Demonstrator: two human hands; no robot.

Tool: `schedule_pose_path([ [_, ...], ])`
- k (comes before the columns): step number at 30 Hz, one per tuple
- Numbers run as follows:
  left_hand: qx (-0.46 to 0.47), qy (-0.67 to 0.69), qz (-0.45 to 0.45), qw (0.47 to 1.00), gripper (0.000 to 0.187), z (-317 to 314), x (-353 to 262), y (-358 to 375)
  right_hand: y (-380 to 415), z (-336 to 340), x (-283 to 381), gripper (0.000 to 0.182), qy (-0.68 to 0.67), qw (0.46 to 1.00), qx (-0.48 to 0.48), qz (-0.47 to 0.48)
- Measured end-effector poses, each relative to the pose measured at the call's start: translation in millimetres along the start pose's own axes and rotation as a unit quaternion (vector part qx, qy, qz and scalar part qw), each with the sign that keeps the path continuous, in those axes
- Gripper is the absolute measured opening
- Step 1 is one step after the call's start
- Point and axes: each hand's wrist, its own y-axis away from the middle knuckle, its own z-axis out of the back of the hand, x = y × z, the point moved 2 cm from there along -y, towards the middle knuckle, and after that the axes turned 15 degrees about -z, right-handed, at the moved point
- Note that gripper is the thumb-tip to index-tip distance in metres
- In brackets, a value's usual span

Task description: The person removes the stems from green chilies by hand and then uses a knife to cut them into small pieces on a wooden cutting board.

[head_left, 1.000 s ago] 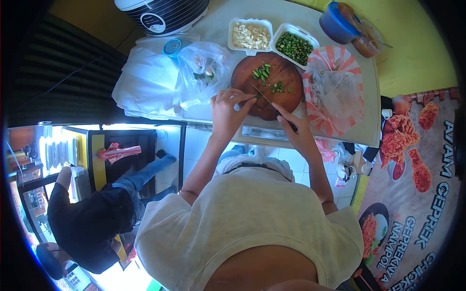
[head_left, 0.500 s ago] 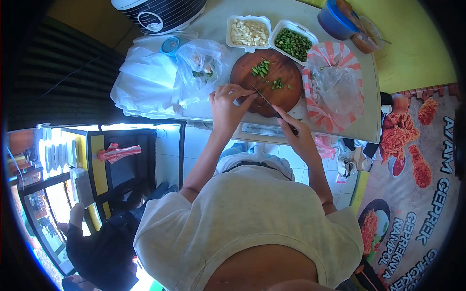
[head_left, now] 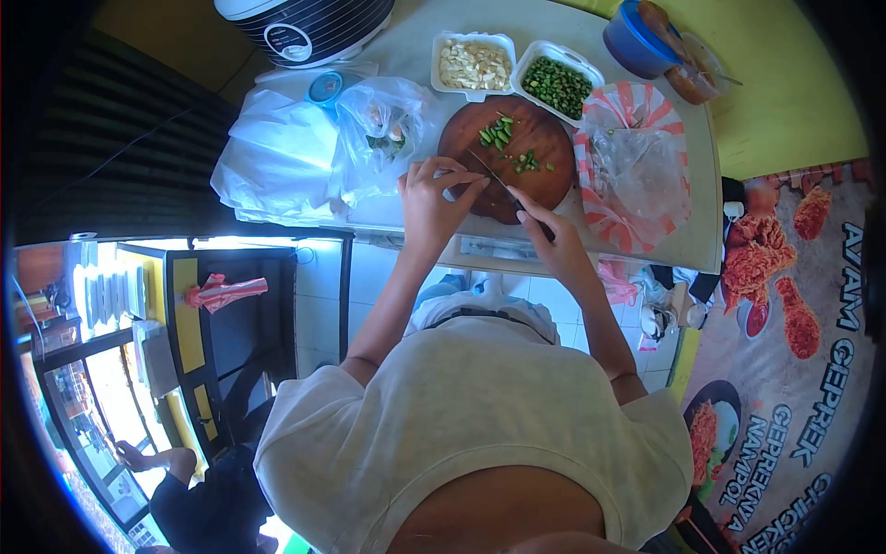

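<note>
Right hand (head_left: pixel 554 242) wrapped around the handle of one knife (head_left: pixel 498 180), forefinger laid along the spine, forearm angled up from the near edge of the tabletop (head_left: pixel 711 240). Blade's long axis slanted, tip pointing toward the far left corner, lying across the middle of one round wooden cutting board (head_left: pixel 544 180). Left hand (head_left: pixel 432 208) curled, fingertips pinched down at the board's left rim just beside the blade; whatever sits under them too small to make out. Two small heaps of chopped green beans (head_left: pixel 498 132) on the board, one far of the blade, one to its right. Two white trays (head_left: pixel 475 63) past the board at the far edge, one with pale pieces, one with green pieces. One clear plastic bag (head_left: pixel 383 129) left of the board, one red-striped bag (head_left: pixel 637 162) right of it. One rice cooker (head_left: pixel 305 23) at the far left corner, one blue tub (head_left: pixel 637 42) at the far right.
</note>
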Motion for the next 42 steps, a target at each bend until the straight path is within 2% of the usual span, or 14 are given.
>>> schedule_pose_path([
  [2, -0.001, 0.000, 0.007, 1.000, 0.012, -0.8, 0.5, 2.7, 0.0, 8.4, -2.9, 0.040, -0.004, 0.999, -0.006, 0.034],
  [4, -0.003, -0.005, 0.004, 1.000, 0.012, -0.5, -1.5, -0.2, 2.4, 18.1, 6.4, 0.042, -0.089, 0.974, 0.086, -0.190],
  [7, -0.005, -0.015, -0.003, 1.000, 0.013, -7.6, -3.6, -7.7, 3.6, 27.4, 10.6, 0.044, -0.149, 0.960, 0.085, -0.223],
  [14, -0.010, 0.005, -0.025, 1.000, 0.014, -12.0, -8.7, -21.6, 9.9, 37.2, 1.3, 0.046, -0.196, 0.955, 0.035, -0.219],
  [20, -0.003, 0.018, -0.011, 1.000, 0.018, 14.0, 15.3, -38.6, 23.7, 30.4, 3.9, 0.044, -0.158, 0.950, 0.111, -0.245],
  [23, 0.005, -0.008, -0.058, 0.998, 0.017, 10.5, 21.6, -49.8, 21.1, 27.3, -0.5, 0.043, -0.135, 0.955, 0.137, -0.225],
  [25, 0.007, -0.025, -0.091, 0.996, 0.015, 9.3, 21.3, -60.9, 15.9, 34.6, -5.0, 0.043, -0.105, 0.969, 0.097, -0.200],
  [30, 0.106, -0.035, -0.149, 0.982, 0.017, 0.9, 23.8, -93.6, 8.3, 49.2, -11.8, 0.043, -0.068, 0.970, 0.124, -0.198],
  [33, 0.135, -0.054, -0.194, 0.970, 0.016, -3.3, 24.6, -111.6, 5.2, 50.4, -13.6, 0.043, -0.064, 0.970, 0.132, -0.193],
  [37, 0.153, -0.060, -0.214, 0.963, 0.012, -10.7, 18.6, -125.1, 2.4, 50.7, -16.8, 0.043, -0.077, 0.971, 0.134, -0.182],
  [39, 0.190, -0.094, -0.218, 0.953, 0.014, -21.1, 21.8, -125.3, 1.9, 51.0, -16.3, 0.043, -0.092, 0.970, 0.136, -0.180],
  [42, 0.207, -0.063, -0.205, 0.954, 0.016, -27.1, 23.0, -127.2, 1.6, 52.1, -16.3, 0.044, -0.104, 0.968, 0.143, -0.176],
])
